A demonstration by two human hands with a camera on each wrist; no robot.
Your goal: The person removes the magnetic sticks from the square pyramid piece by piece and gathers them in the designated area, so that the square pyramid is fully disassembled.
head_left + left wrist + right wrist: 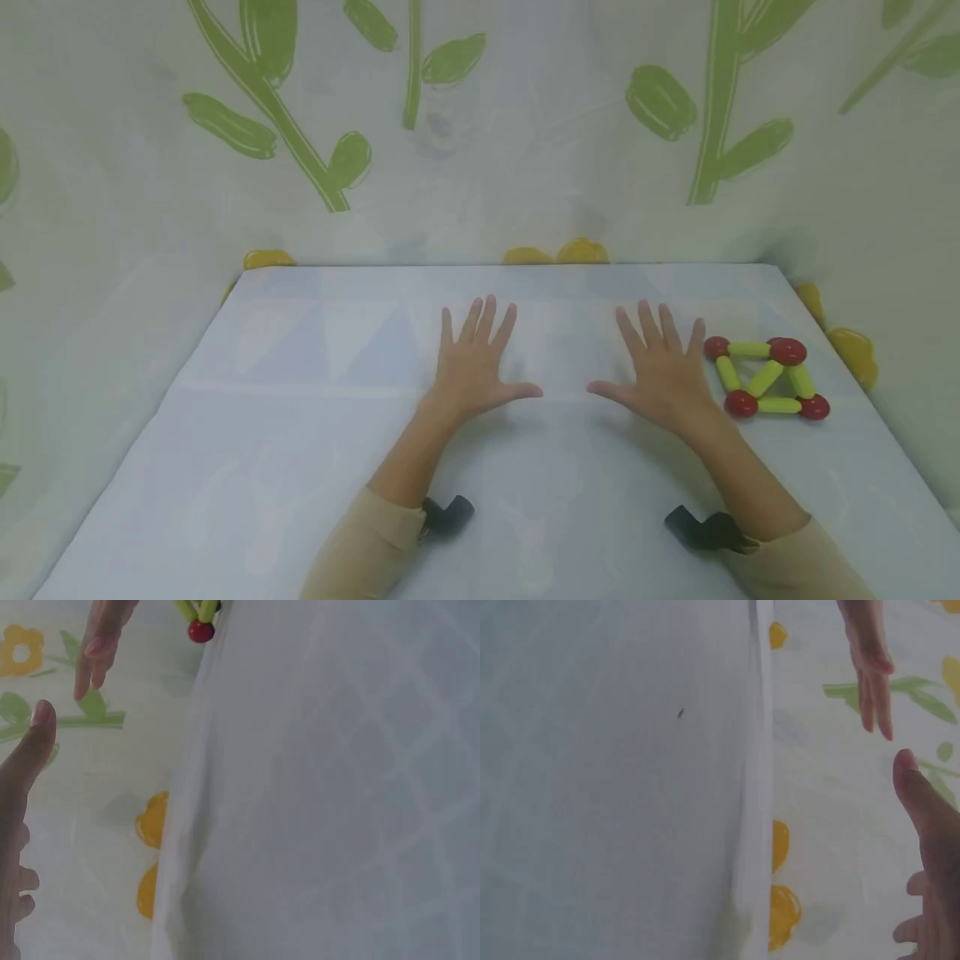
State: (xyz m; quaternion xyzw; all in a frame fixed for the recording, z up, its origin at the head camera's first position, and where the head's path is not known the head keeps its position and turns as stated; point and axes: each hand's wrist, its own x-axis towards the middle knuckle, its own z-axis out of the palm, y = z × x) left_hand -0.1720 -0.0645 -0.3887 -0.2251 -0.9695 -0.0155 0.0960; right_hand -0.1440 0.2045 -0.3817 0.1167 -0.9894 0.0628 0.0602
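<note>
Both hands are held out over the white table, palms down and fingers spread, with nothing in them. The left hand is left of the middle, its thumb pointing toward the other hand. My right hand mirrors it, with a gap between the two thumbs. Just right of the right hand lies a frame of yellow-green rods and red balls, built with a slanting rod. In the left wrist view, a red ball of this frame shows at the top edge.
A pale cloth with faint triangles covers the table. Behind it and at both sides rise whitish walls with green leaves and yellow flowers. A black strap piece is at the left wrist, another black strap piece at the right.
</note>
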